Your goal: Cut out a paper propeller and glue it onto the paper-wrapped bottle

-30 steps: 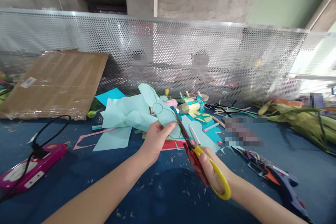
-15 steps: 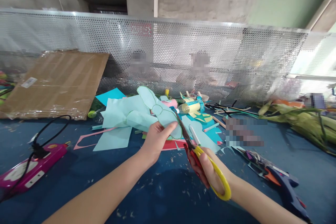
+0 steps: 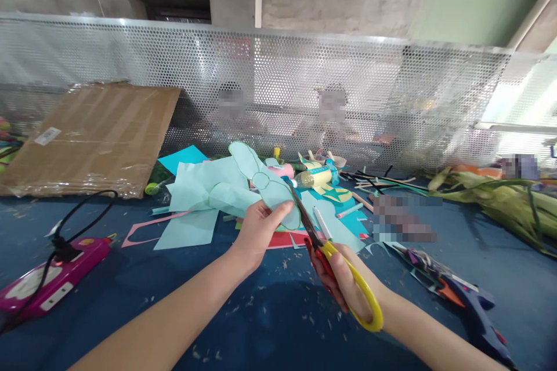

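My left hand (image 3: 260, 229) pinches a light blue sheet of paper (image 3: 243, 163) between thumb and fingers. Green outlines on the paper form a small circle with petal shapes around it. My right hand (image 3: 343, 278) is closed around the handles of a pair of scissors (image 3: 368, 298), one yellow and one red. Their dark blades lie along the paper's right edge, beside the lower petal outline. Under and behind the held paper, more light blue sheets (image 3: 187, 229) are spread over the table. A white marker (image 3: 322, 223) lies just beyond the scissors.
A magenta power strip (image 3: 65, 272) with a black plug lies left on the blue table (image 3: 270, 324). The dark blue glue gun (image 3: 470, 307) is at right, near green husks (image 3: 505, 197). Behind stand a cardboard sheet (image 3: 96, 139), a bottle (image 3: 315, 178) and a perforated metal screen (image 3: 282, 81).
Almost nothing differs. The held paper has shifted very slightly, while both hands and the scissors stay in nearly the same place.
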`<act>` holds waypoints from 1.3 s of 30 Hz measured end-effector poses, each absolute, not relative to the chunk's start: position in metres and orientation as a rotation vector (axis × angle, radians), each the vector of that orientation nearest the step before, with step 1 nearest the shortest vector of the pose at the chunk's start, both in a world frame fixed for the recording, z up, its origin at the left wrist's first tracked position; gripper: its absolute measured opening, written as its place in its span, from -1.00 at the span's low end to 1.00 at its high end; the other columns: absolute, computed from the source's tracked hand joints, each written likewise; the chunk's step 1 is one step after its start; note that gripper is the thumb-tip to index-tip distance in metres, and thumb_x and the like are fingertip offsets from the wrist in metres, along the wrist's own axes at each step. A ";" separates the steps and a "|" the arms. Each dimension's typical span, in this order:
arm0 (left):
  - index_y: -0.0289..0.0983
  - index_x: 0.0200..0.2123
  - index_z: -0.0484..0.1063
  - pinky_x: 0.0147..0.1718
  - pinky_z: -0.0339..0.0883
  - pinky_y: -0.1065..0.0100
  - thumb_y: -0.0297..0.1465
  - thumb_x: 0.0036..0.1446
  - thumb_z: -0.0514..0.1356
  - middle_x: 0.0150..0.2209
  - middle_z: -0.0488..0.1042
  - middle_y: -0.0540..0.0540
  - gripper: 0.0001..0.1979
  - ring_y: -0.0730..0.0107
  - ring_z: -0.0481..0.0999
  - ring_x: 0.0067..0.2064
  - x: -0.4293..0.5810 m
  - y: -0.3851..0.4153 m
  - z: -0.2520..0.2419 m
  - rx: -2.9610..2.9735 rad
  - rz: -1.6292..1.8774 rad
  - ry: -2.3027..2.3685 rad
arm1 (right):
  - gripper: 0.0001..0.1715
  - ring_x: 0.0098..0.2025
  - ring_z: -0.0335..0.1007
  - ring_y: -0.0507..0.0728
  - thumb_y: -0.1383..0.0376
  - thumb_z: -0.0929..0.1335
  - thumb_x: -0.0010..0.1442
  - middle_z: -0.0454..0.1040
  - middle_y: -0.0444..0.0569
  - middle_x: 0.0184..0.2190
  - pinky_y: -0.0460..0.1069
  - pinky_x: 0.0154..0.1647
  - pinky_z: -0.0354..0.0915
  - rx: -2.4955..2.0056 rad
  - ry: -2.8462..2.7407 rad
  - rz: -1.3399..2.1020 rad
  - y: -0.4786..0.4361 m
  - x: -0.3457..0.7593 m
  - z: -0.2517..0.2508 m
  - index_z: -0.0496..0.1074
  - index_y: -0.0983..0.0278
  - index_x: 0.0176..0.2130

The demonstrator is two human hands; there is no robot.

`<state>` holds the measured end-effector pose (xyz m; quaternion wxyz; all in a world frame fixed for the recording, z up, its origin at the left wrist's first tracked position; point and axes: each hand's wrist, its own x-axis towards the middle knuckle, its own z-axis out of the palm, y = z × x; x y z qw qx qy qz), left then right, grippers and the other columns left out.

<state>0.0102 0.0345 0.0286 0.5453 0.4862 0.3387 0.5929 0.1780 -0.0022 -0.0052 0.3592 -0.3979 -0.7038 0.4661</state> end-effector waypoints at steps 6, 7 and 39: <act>-0.29 -0.41 0.49 -0.22 0.32 0.32 -0.25 -0.04 0.30 -0.36 0.52 -0.06 -0.79 0.30 0.46 -0.26 0.009 0.035 0.028 1.175 1.406 0.771 | -0.27 -0.83 -0.06 -0.13 -0.35 0.05 0.06 0.04 -0.30 -0.74 -0.19 -0.86 -0.01 -1.019 -1.798 1.233 -0.001 0.179 -0.006 0.11 0.23 -0.54; -0.29 -0.41 0.48 -0.24 0.32 0.34 -0.24 -0.03 0.30 -0.38 0.51 -0.05 -0.78 0.32 0.45 -0.28 0.009 0.036 0.028 1.176 1.419 0.766 | -0.27 -0.83 -0.07 -0.12 -0.35 0.05 0.05 0.03 -0.30 -0.74 -0.19 -0.86 0.00 -1.021 -1.802 1.243 -0.001 0.179 -0.007 0.11 0.23 -0.53; -0.28 -0.37 0.49 -0.39 0.29 0.44 -0.18 -0.05 0.31 -0.45 0.47 -0.01 -0.72 0.40 0.42 -0.38 0.001 0.042 0.028 1.071 1.590 0.870 | -0.28 -0.77 -0.08 -0.07 -0.35 0.01 0.07 0.05 -0.28 -0.76 -0.11 -0.79 -0.09 -1.028 -1.899 1.130 -0.002 0.177 -0.006 0.08 0.20 -0.53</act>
